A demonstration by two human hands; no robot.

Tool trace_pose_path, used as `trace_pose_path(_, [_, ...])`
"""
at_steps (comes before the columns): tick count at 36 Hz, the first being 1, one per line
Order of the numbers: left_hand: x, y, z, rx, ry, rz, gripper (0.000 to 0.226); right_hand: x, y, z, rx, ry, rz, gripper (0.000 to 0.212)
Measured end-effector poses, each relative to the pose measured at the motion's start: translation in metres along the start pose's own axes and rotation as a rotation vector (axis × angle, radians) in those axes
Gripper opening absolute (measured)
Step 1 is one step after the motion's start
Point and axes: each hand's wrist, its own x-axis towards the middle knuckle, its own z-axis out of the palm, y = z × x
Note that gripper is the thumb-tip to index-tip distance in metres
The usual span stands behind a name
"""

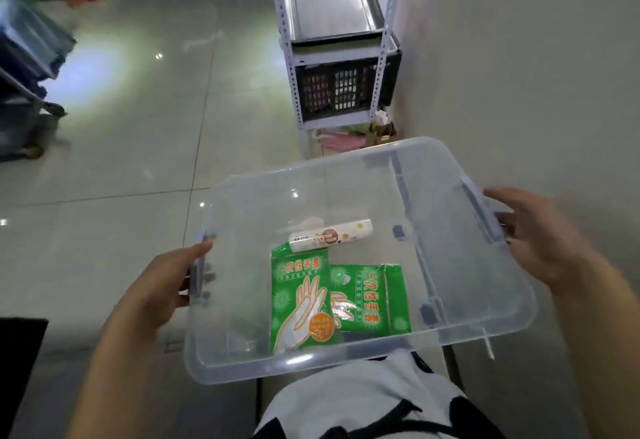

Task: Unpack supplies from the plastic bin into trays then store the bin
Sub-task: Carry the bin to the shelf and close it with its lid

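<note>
Plastic bin (242, 203), clear and lidless, was held in the air above the tiled floor (145, 99), the left hand (166, 286) curled around its left latch handle and the right hand (540, 237) gripping the right one. Inside, toward the near edge, lay two green glove packets (299, 300), overlapping, with a white roll (330, 236) touching the taller packet's far end. A metal rack (332, 40) stood beyond, against the wall.

Head view, steep downward, near bin (242, 367).
</note>
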Motion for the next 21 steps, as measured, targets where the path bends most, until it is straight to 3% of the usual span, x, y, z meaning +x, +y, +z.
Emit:
trace_pose_path(6, [0.066,0.088,-0.006,-0.082,0.123,-0.074,0.043,0.140,-0.072,0.085,-0.089,-0.101,0.068,0.035])
trace_pose_path(10, [0.109,0.120,-0.026,-0.195,0.256,-0.149,0.032,0.216,-0.112,0.158,-0.130,-0.191,0.087,0.023])
trace_pose_path(13, [0.135,0.133,-0.049,-0.292,0.358,-0.187,0.021,0.257,-0.136,0.216,-0.121,-0.278,0.110,0.025])
trace_pose_path(18, [0.208,0.161,-0.093,-0.363,0.464,-0.248,0.034,0.319,-0.164,0.317,-0.114,-0.310,0.080,0.012])
trace_pose_path(21, [0.267,0.184,-0.124,-0.402,0.436,-0.292,0.043,0.350,-0.184,0.386,-0.111,-0.341,0.105,0.017])
